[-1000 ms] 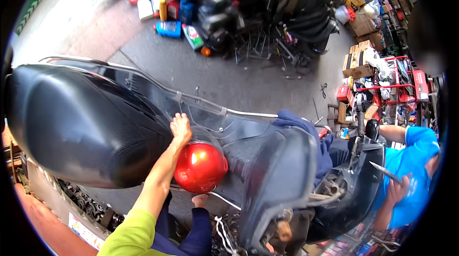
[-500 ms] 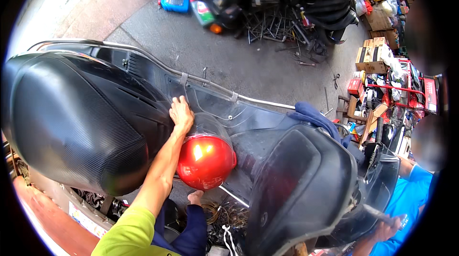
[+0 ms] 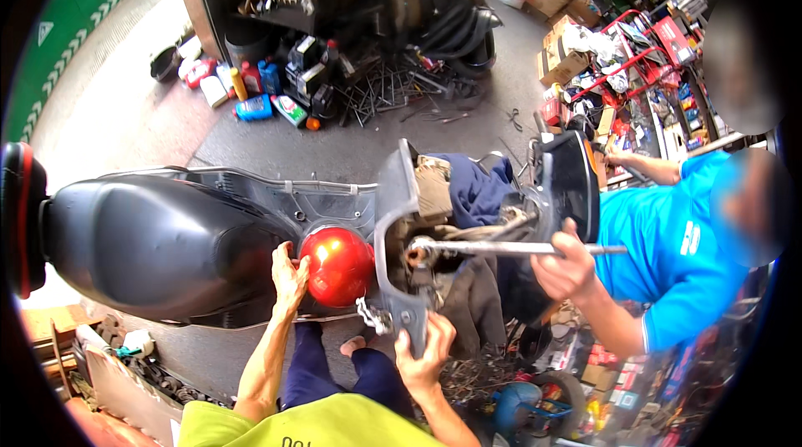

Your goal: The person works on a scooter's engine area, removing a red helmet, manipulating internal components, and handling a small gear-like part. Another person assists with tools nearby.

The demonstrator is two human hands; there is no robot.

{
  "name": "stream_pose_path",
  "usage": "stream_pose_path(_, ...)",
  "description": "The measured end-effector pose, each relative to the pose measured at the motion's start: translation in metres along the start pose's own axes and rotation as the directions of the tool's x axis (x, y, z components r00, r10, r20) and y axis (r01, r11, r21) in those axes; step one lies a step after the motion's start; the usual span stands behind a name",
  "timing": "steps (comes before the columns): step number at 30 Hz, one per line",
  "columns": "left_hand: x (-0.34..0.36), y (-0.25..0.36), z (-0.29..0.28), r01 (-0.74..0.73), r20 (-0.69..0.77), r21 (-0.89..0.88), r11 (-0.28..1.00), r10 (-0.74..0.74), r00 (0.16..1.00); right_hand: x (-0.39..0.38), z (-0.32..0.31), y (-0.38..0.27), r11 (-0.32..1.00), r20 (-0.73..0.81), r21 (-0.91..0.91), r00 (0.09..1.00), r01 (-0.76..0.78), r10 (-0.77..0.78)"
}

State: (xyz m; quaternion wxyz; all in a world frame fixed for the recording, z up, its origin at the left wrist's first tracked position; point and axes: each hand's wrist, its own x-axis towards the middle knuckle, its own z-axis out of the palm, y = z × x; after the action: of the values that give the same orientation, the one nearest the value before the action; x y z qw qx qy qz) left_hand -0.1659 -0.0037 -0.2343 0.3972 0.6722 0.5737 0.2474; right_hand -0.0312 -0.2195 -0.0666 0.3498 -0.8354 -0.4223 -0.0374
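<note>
The black scooter [image 3: 167, 251] stretches across in front of you. Beyond its front end, at your right, stands a co-worker in a blue shirt [image 3: 660, 230]. Your right hand [image 3: 426, 351] grips the lower end of the grey front panel [image 3: 396, 192], which stands upright before the exposed steering parts. The co-worker's hand [image 3: 565, 270] holds a long metal bar [image 3: 501, 248] level across those parts. The red helmet [image 3: 337, 267] sits on the footboard [image 3: 341, 206]; your left hand [image 3: 288, 280], fingers bent, is right beside it, its grip unclear.
</note>
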Motion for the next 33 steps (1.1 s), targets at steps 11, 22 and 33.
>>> stream_pose_path(11, -0.146, -0.024, -0.068, 0.216, -0.099, 0.103, 0.971, -0.206, 0.974, -0.003, 0.013, 0.012, 0.996, -0.003, 0.017, 0.996, 0.086, -0.086)
stream_pose_path(22, -0.252, -0.201, -0.072, 0.624, -0.248, 0.169, 0.763, -0.580, 0.776, -0.011, 0.020, 0.017, 0.990, -0.050, 0.040, 0.990, 0.137, -0.135)
stream_pose_path(33, -0.267, -0.171, -0.095, 0.764, -0.256, 0.124, 0.634, -0.723, 0.641, -0.011, 0.015, 0.019, 0.996, -0.014, 0.036, 0.996, 0.087, -0.086)
